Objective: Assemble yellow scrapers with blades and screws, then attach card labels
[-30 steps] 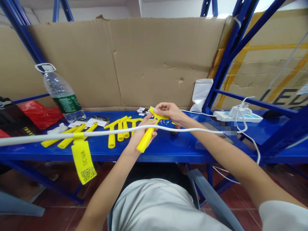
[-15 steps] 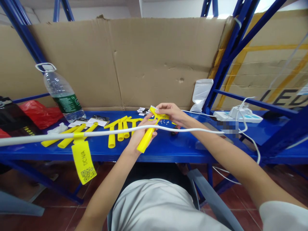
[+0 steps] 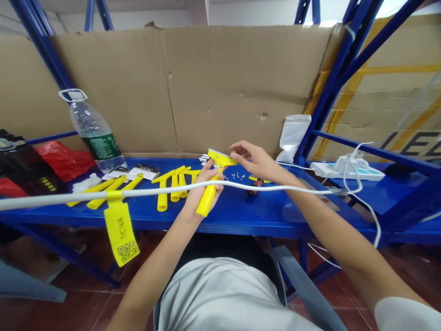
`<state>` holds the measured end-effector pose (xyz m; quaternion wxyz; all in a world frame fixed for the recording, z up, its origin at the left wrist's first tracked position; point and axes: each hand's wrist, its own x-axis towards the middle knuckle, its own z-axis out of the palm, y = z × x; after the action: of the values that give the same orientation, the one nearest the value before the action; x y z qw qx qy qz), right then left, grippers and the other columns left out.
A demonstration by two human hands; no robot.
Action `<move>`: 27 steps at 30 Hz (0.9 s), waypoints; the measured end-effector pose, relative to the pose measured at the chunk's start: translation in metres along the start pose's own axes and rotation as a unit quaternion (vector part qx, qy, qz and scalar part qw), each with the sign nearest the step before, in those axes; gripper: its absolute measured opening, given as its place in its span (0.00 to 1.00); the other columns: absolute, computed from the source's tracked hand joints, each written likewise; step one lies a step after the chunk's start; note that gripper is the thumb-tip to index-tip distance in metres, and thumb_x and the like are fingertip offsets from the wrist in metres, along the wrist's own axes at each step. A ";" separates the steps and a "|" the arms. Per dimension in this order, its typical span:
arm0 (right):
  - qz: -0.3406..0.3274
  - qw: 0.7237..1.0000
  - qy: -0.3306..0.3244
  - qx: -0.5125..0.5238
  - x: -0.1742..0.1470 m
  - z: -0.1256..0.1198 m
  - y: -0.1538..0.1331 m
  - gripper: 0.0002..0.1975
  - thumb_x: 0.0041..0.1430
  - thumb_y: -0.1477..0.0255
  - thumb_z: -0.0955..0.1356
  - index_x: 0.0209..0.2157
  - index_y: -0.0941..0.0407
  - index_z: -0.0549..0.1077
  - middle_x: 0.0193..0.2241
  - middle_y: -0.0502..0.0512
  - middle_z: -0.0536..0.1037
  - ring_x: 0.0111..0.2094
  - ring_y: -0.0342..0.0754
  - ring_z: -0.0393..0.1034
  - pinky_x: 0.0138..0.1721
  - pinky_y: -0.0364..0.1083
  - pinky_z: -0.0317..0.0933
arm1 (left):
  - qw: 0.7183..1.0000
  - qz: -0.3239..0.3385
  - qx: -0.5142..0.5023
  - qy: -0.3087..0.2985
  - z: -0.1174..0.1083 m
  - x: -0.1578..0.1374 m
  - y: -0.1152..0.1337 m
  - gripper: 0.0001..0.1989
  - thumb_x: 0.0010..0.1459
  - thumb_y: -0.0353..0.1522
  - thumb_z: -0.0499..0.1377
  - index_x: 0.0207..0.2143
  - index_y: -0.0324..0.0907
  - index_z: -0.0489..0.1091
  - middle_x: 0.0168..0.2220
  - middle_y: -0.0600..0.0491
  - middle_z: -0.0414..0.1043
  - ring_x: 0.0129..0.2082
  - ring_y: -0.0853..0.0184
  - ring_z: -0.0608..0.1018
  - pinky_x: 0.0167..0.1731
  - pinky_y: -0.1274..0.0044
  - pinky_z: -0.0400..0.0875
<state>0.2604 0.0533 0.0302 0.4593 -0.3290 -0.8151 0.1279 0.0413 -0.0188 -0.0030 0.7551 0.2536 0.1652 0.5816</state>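
Note:
My left hand (image 3: 203, 186) is wrapped round the handle of a yellow T-shaped scraper (image 3: 208, 197). Its head tilts up and away from me, with a pale strip along the top edge and small dark dots on its face. My right hand (image 3: 253, 158) hovers at the right end of the head, fingers curved and slightly apart; whether it touches cannot be made out. Beneath it, small screw-like pieces (image 3: 237, 176) lie scattered on the blue table (image 3: 268, 211). A red and black tool (image 3: 255, 186), perhaps a screwdriver, rests to their right.
More yellow scrapers (image 3: 162, 195) and yellow handles (image 3: 99, 197) lie on the left, near black-and-white cards (image 3: 146, 171). Behind them stands a large water bottle (image 3: 99, 142). A white cable (image 3: 275, 187) with a yellow tag crosses the foreground. At right sits a power strip (image 3: 347, 170).
My right hand has drawn back from the scraper's head to its right end. The head has turned so its broad face shows. My left hand keeps its hold.

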 end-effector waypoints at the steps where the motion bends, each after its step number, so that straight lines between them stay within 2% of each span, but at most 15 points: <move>1: -0.017 0.999 -0.011 -0.036 -0.007 -0.008 0.001 0.15 0.73 0.64 0.71 0.55 0.54 0.80 0.48 0.62 0.88 0.49 0.57 0.84 0.55 0.58 0.78 | 1.000 0.007 -0.009 -0.004 0.000 -0.001 0.000 0.30 0.71 0.20 0.61 0.70 0.49 0.68 0.56 0.45 0.80 0.30 0.76 0.83 0.24 0.87 0.75; 4: -0.051 0.983 -0.096 -0.145 -0.036 -0.029 0.006 0.23 0.69 0.79 0.65 0.60 0.53 0.81 0.57 0.63 0.86 0.60 0.61 0.82 0.65 0.63 0.74 | 0.999 0.028 -0.027 -0.015 -0.001 -0.002 0.001 0.29 0.72 0.20 0.61 0.70 0.49 0.68 0.58 0.44 0.79 0.30 0.76 0.83 0.25 0.87 0.76; 7: -0.046 0.950 -0.213 -0.223 -0.070 -0.042 0.011 0.30 0.69 0.80 0.64 0.68 0.52 0.78 0.69 0.64 0.79 0.70 0.64 0.76 0.72 0.66 0.69 | 0.998 0.040 -0.040 -0.014 -0.001 -0.003 0.002 0.28 0.72 0.20 0.60 0.69 0.49 0.69 0.58 0.45 0.79 0.30 0.77 0.82 0.24 0.88 0.74; 9: -0.042 0.930 -0.263 -0.253 -0.086 -0.045 0.014 0.32 0.69 0.80 0.64 0.71 0.53 0.76 0.73 0.65 0.75 0.74 0.67 0.71 0.75 0.69 0.65 | 0.998 0.041 -0.043 -0.016 -0.001 -0.003 0.002 0.28 0.71 0.19 0.60 0.68 0.50 0.70 0.58 0.45 0.79 0.29 0.78 0.82 0.23 0.88 0.73; 11: -0.052 0.915 -0.294 -0.271 -0.094 -0.043 0.016 0.30 0.72 0.79 0.62 0.70 0.54 0.77 0.72 0.65 0.77 0.72 0.66 0.73 0.74 0.68 0.66 | 0.998 0.040 -0.041 -0.022 -0.001 -0.003 0.003 0.28 0.71 0.20 0.60 0.68 0.50 0.71 0.58 0.45 0.78 0.29 0.78 0.82 0.24 0.89 0.73; 13: -0.070 0.904 -0.304 -0.293 -0.096 -0.040 0.019 0.26 0.76 0.76 0.61 0.68 0.55 0.78 0.68 0.66 0.81 0.67 0.64 0.78 0.70 0.66 0.70 | 0.998 0.042 -0.037 -0.028 -0.001 -0.002 0.002 0.28 0.71 0.20 0.60 0.68 0.50 0.71 0.58 0.45 0.78 0.30 0.77 0.82 0.24 0.89 0.73; 17: -0.109 0.883 -0.293 -0.349 -0.091 -0.034 0.024 0.24 0.77 0.76 0.61 0.65 0.55 0.81 0.61 0.69 0.83 0.60 0.64 0.81 0.64 0.64 0.74 | 0.998 0.042 -0.032 -0.027 -0.001 -0.003 0.002 0.28 0.72 0.20 0.60 0.69 0.50 0.71 0.59 0.45 0.78 0.30 0.77 0.82 0.24 0.88 0.73; 21: -0.141 0.871 -0.276 -0.380 -0.083 -0.040 0.019 0.24 0.76 0.76 0.63 0.66 0.55 0.80 0.60 0.70 0.84 0.58 0.66 0.82 0.60 0.66 0.76 | 0.998 0.044 -0.031 -0.033 -0.002 -0.002 0.002 0.28 0.72 0.20 0.60 0.69 0.50 0.70 0.59 0.45 0.79 0.30 0.77 0.82 0.24 0.88 0.74; 24: -0.153 0.891 -0.213 -0.370 -0.072 -0.052 0.004 0.24 0.75 0.77 0.65 0.66 0.54 0.80 0.62 0.69 0.83 0.61 0.66 0.82 0.61 0.65 0.77 | 0.998 0.044 -0.028 -0.034 -0.003 -0.001 0.002 0.28 0.72 0.20 0.60 0.69 0.50 0.70 0.58 0.44 0.79 0.30 0.76 0.83 0.25 0.87 0.75; 27: -0.158 0.930 -0.074 -0.324 -0.061 -0.063 -0.019 0.22 0.75 0.75 0.68 0.66 0.50 0.79 0.56 0.64 0.86 0.55 0.63 0.84 0.55 0.62 0.80 | 0.998 0.043 -0.022 -0.026 -0.003 -0.001 0.002 0.28 0.72 0.20 0.61 0.70 0.48 0.68 0.56 0.44 0.80 0.30 0.76 0.83 0.24 0.87 0.75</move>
<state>0.3272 -0.0067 0.0335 0.2809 -0.3165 -0.8852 -0.1932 0.0378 -0.0193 -0.0043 0.7385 0.2594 0.1217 0.6103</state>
